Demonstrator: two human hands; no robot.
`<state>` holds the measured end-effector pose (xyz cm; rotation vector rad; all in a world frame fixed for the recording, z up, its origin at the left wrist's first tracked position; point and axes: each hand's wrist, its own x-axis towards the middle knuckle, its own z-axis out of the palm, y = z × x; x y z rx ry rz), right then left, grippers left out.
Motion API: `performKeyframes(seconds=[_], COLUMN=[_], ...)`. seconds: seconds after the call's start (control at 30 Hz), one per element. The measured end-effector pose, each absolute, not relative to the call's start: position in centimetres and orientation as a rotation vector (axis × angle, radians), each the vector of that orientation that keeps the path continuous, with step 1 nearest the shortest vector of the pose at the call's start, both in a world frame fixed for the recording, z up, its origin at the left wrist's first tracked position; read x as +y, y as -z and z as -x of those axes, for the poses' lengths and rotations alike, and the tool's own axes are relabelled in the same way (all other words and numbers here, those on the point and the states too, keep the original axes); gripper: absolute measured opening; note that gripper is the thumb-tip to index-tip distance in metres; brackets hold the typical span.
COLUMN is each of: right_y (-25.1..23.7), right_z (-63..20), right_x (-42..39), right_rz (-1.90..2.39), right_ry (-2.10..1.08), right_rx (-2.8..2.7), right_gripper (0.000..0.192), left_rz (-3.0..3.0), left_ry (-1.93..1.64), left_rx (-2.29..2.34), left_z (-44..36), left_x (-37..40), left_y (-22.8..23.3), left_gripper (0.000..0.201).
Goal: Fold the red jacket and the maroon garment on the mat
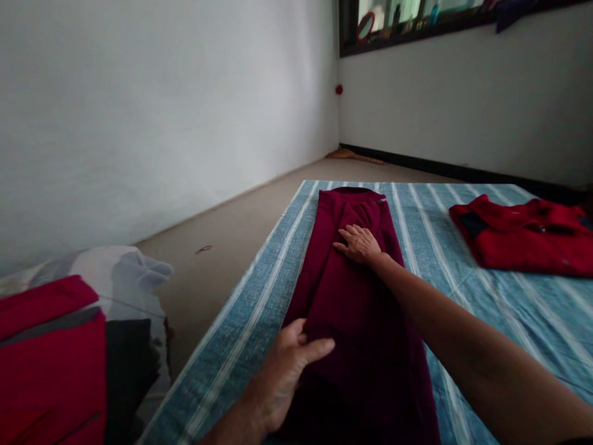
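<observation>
Maroon garment [356, 309] lies folded into a long narrow strip on the blue striped sheet [430, 222], long axis running straight away from the person, near end at the bottom of the view, far end with the waistband close to the sheet's far edge. It sits nearer the sheet's left edge than the right. Left hand [285, 371] is at the near end, on the strip's left border: fingers curled with the thumb lying on top of the cloth, pinching or pressing the edge; whether cloth is truly gripped between thumb and fingers I cannot tell. Right hand [359, 244] is stretched well out along the axis, flat and open, palm down, fingers spread on the upper part of the strip, short of the waistband. So both hands sit on the same line, left near, right far, with the bulk of the strip between them. Left hand is the nearer to the body; right arm crosses in from the right over the bare sheet. A folded red garment [523, 238] lies well apart toward the sheet's far right corner, touched by neither hand. Off the sheet, beyond its left edge, a pile of clothes [69, 346] in red, white and black rests on the floor [231, 228]
</observation>
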<state>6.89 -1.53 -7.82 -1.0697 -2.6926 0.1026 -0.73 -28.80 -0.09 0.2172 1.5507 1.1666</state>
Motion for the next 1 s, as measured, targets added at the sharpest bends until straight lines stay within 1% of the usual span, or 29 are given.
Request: performKeyframes(seconds=[0.1, 0.2, 0.27, 0.37, 0.43, 0.5, 0.57, 0.6, 0.67, 0.73, 0.8, 0.87, 0.93, 1.0], right_y=[7.8, 7.9, 8.0, 8.0, 8.0, 8.0, 7.9, 7.9, 7.9, 7.9, 7.9, 7.7, 7.4, 7.1], right_z=[-6.9, -6.8, -6.8, -6.8, -6.8, -6.8, -6.7, -6.7, -6.7, -6.6, -6.5, -6.4, -6.2, -6.2], right_x=[-1.5, -1.5, -1.4, -1.4, -1.4, -1.5, -1.6, -1.7, -1.8, -1.8, -1.7, -1.7, -1.9, -2.7], right_rz=[1.074, 1.074, 1.068, 1.055, 1.051, 1.052, 1.055, 1.056, 1.056, 1.061, 1.07, 1.078, 1.082, 1.085], right_ry=[-0.103, -0.11, -0.116, -0.124, -0.128, -0.131, -0.133, -0.133, -0.136, -0.139, -0.143, -0.149, -0.155, -0.156], right_rx=[-2.69, -2.69, -2.693, -2.7, -2.701, -2.699, -2.696, -2.695, -2.692, -2.689, -2.686, -2.685, -2.684, -2.673], right_gripper=[0.056, 0.056, 0.057, 0.057, 0.057, 0.056, 0.056, 0.056, 0.057, 0.057, 0.057, 0.056, 0.057, 0.059], left_rz=[-0.284, -0.346, -0.478, -0.836, -1.119, -1.395, -1.639, -1.737, -1.872, -1.893, -1.85, -1.809, -1.809, -1.862], left_ry=[-1.075, -0.997, -0.918, -0.721, -0.544, -0.433, -0.442, -0.46, -0.416, -0.225, -0.015, 0.099, 0.102, 0.019], left_rx=[1.496, 1.486, 1.61, 1.946, 2.14, 2.272, 2.356, 2.375, 2.346, 2.243, 2.127, 2.074, 2.081, 2.083], left_z=[0.2, 0.4, 0.7, 1.2, 1.5, 1.6, 1.3, 1.1, 0.5, 0.0, -0.2, -0.3, -0.4, -0.6], left_x=[-29.3, -29.5, -29.8, -30.7, -31.3, -31.5, -31.2, -30.9, -30.0, -29.2, -28.8, -28.7, -28.8, -28.9], left_y=[-0.3, -0.2, 0.1, 0.5, 0.4, 0.1, 0.1, 0.3, 1.0, 2.0, 2.8, 2.9, 2.4, 1.7], left_gripper=[0.068, 0.073, 0.076, 0.078, 0.071, 0.055, 0.044, 0.044, 0.053, 0.063, 0.067, 0.068, 0.071, 0.072])
